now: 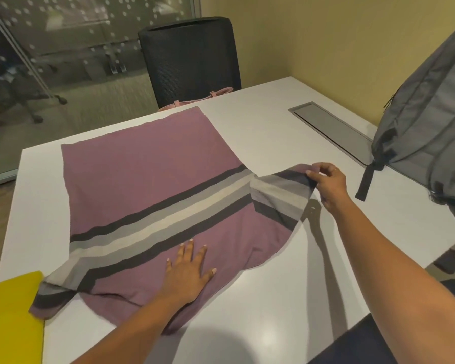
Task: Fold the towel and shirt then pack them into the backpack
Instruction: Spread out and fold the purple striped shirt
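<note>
A purple shirt (pixel 142 166) with grey, cream and dark stripes across the chest lies spread on the white table (pixel 260 127). My left hand (pixel 188 273) presses flat on its near part, fingers straight. My right hand (pixel 326 183) pinches the end of the right sleeve (pixel 279 195) and holds it lifted above the table. The left sleeve (pixel 61 282) lies flat toward the near left. A yellow cloth (pixel 11 321) rests at the near left corner. The grey backpack (pixel 428 122) stands upright at the far right of the table.
A grey cable hatch (pixel 331 130) is set into the table between the shirt and the backpack. A black mesh chair (pixel 189 59) stands behind the table with a pink item (pixel 195 101) on its seat. A glass wall is at the far left.
</note>
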Available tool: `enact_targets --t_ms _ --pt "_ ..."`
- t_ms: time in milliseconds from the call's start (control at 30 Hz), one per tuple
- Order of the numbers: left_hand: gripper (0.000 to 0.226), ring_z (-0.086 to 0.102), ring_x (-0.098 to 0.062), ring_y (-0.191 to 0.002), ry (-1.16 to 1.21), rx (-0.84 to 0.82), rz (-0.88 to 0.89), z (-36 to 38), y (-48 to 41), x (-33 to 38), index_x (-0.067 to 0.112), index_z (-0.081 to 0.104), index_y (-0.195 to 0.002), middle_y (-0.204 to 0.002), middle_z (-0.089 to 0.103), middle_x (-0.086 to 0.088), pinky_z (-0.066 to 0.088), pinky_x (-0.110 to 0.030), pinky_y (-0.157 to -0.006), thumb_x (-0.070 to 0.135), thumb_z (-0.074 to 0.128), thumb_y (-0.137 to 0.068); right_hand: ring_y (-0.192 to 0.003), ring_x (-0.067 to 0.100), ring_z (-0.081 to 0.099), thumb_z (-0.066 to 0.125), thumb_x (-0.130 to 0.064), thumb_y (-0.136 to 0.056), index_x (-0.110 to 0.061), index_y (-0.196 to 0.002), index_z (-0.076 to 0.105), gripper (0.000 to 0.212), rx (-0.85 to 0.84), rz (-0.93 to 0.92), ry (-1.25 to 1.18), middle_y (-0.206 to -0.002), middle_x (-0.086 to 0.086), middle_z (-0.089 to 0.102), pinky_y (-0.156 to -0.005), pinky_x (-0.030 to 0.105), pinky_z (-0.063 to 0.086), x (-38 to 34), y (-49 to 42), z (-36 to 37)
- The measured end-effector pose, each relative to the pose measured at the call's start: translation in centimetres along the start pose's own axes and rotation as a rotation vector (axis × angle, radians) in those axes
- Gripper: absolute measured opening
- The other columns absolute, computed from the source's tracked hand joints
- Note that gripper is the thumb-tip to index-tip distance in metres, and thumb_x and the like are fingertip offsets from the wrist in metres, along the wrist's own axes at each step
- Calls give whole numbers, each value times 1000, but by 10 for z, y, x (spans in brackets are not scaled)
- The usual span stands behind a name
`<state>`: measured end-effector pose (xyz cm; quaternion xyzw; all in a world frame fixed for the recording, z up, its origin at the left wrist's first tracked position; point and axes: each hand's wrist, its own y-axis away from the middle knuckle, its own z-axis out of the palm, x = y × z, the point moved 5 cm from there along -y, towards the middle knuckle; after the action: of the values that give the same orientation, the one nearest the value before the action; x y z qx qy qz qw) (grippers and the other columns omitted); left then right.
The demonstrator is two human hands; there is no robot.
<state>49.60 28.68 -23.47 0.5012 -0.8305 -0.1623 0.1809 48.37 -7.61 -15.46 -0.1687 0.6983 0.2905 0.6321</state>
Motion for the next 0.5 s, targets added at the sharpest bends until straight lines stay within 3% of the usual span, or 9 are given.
enact_targets --t_ms 100,200,333,500 --pt "65 -3 -23 -146 -35 46 -11 -3 2 3 29 5 -149 -158 -5 -4 5 -51 -115 58 25 -94 -91 22 56 64 4 -81 -11 -90 63 18 35 -9 325 -102 7 61 -77 27 45 7 -6 -5" --pt "61 5 -19 -146 -15 113 4 -8 2 9 27 16 -148 -158 4 -2 7 -52 -115 56 27 -95 -103 30 57 59 10 -80 -3 -105 63 29 176 97 685 -116 14 60 -78 29 43 26 -7 -17" --pt "57 7 -17 -146 27 168 68 -21 -10 14 26 24 -145 -158 6 0 9 -51 -115 54 30 -95 -102 30 56 56 3 -83 -3 -104 64 23 175 -70 758 -119 13 57 -77 28 40 22 3 3" --pt "62 6 -18 -145 60 161 92 -38 -40 17 27 17 -148 -158 3 -1 11 -54 -114 56 31 -94 -85 26 58 45 0 -87 -4 -101 64 24 -39 -198 875 -102 10 61 -64 28 43 13 4 56"
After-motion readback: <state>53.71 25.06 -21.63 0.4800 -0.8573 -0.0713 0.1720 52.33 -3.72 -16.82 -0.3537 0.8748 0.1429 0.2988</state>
